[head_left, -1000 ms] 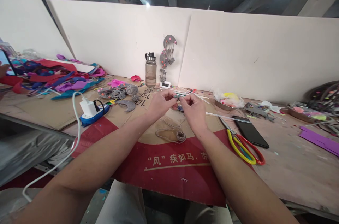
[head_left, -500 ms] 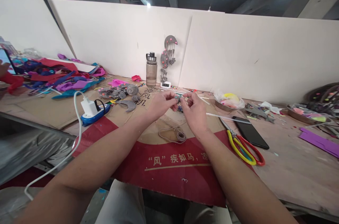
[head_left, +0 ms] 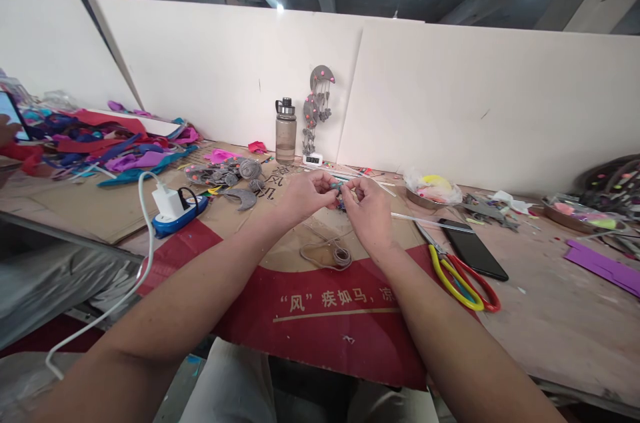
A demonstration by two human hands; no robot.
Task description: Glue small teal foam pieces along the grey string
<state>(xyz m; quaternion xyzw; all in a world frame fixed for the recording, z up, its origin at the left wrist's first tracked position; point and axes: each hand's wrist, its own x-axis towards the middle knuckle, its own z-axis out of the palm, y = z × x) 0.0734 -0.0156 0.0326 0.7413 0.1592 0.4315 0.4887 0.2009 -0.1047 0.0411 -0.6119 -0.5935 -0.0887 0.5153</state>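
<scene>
Close together above the cardboard, my left hand (head_left: 311, 197) and my right hand (head_left: 369, 211) both have their fingers pinched. Between the fingertips is a small grey-teal piece (head_left: 338, 187), mostly covered by the fingers, so its kind is unclear. Just below the hands, a loose coil of thin cord (head_left: 341, 256) lies on the cardboard sheet (head_left: 320, 343). A grey felt crescent (head_left: 243, 198) and a ball of grey yarn (head_left: 250, 168) rest to the left of my hands.
Scissors (head_left: 463, 279) and a black phone (head_left: 475, 249) lie at right. A water bottle (head_left: 286, 133), a small digital clock (head_left: 313, 160) and a hanging grey moon ornament (head_left: 323, 79) are at the back. At left are a blue power strip (head_left: 180, 217), felt scraps (head_left: 135, 159) and another person's hand (head_left: 7, 131).
My fingers have shifted slightly around the small piece, the right fingers parting a little from the left. The other person's hand at the far left has moved slightly.
</scene>
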